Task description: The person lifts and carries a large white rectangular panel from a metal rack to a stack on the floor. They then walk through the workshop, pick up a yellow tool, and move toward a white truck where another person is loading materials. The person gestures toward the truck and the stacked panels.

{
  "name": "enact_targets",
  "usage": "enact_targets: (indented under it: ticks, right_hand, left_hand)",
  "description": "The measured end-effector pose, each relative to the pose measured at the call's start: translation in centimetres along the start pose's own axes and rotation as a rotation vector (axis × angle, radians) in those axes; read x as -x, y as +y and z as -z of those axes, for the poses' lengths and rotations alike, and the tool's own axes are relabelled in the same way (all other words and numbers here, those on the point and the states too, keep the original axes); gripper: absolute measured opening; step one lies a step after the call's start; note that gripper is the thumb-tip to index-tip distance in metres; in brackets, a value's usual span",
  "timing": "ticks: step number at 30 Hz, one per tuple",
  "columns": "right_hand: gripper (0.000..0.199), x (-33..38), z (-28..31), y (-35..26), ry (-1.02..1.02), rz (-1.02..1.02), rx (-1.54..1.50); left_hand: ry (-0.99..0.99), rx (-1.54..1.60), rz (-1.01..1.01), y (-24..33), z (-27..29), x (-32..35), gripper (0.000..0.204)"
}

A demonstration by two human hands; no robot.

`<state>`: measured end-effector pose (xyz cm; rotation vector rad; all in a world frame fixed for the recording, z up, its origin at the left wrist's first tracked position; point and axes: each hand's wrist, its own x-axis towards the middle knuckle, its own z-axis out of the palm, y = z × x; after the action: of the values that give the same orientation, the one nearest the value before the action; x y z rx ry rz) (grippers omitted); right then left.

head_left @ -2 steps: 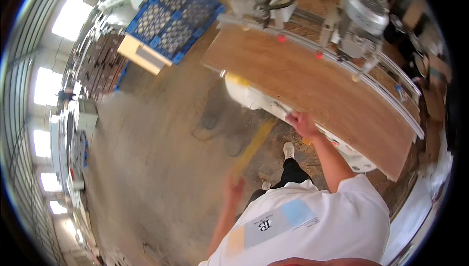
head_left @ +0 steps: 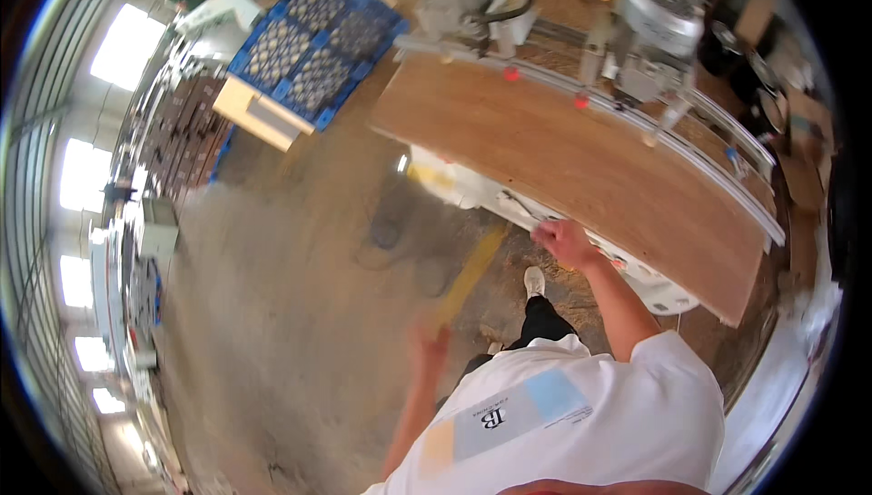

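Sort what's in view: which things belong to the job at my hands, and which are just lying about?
Apparently in the job:
Wooden board, by the right hand
Silver motor beyond the board
White base under the board

Seemingly lying about:
Blue pallet
Brown stack
Cardboard at right

Smooth matt wooden board (head_left: 572,168), shiny metal motor (head_left: 661,9), cloth shirt (head_left: 636,422).

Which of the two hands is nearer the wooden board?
The right hand, by the near edge of the wooden board; the left hand, blurred, hangs well away from it.
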<state>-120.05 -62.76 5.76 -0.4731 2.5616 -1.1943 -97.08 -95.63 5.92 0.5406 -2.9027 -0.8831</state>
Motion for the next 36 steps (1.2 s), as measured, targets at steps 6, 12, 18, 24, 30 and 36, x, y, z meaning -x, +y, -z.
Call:
enact_targets:
  ticks: [6,12,18,24,30,36]
  right_hand:
    - [0.027,21.5,4.0,-8.4,-0.009,0.164,0.091]
    - [0.036,40.2,-1.9,-13.5,0.778,0.023,0.563]
    - [0.093,53.3,-15.8,-20.2,1.021,-0.650,0.060]
    - [0.065,61.5,-24.7,-21.7,1.025,-0.548,-0.752]
    - [0.041,78.9,-31.5,-21.4,1.409,-0.391,-1.051]
    - [0.058,112.1,-42.7,-29.0,2.377,-0.510,-0.705]
  left_hand:
    - [-0.247,-0.208,-0.607,5.9,6.3,-1.7,0.074]
    - [-1.325,0.122,-0.401,-0.2,0.6,7.9,0.047]
    - [-1.483,0.792,-0.283,5.9,-0.8,20.8,0.048]
    - [-2.165,0.761,-0.566,9.9,4.2,35.2,0.077]
    - [-1.956,0.404,-0.851,5.1,3.1,43.3,0.052]
    - [-1.493,-0.227,-0.892,-11.7,-6.6,46.2,0.042]
